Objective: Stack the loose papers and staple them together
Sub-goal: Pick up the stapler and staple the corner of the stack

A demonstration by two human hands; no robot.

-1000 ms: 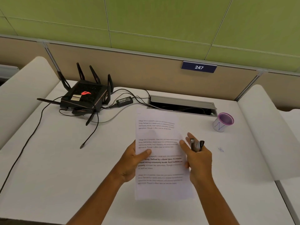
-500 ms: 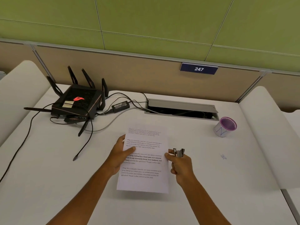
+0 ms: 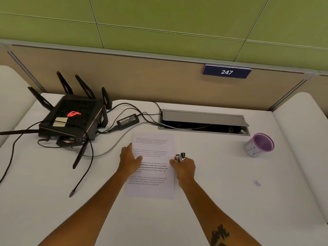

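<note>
The printed papers (image 3: 154, 167) lie as one flat stack on the white desk (image 3: 230, 201), text facing up. My left hand (image 3: 129, 159) rests on the stack's left edge, thumb on the sheet and fingers spread along the side. My right hand (image 3: 184, 168) sits at the right edge, thumb touching the paper, fingers curled around a small black and silver stapler (image 3: 180, 157) whose end sticks up above the fist. Whether the sheets are joined cannot be seen.
A black router (image 3: 72, 119) with antennas, its power brick (image 3: 128, 120) and trailing cables (image 3: 85, 166) fill the left rear. An open cable hatch (image 3: 204, 123) lies behind the papers. A purple-rimmed cup (image 3: 258, 146) stands at right. A partition wall runs along the back.
The papers went from being held up in both hands to lying flat on the desk. Both hands lowered with them and now rest on the stack's edges.
</note>
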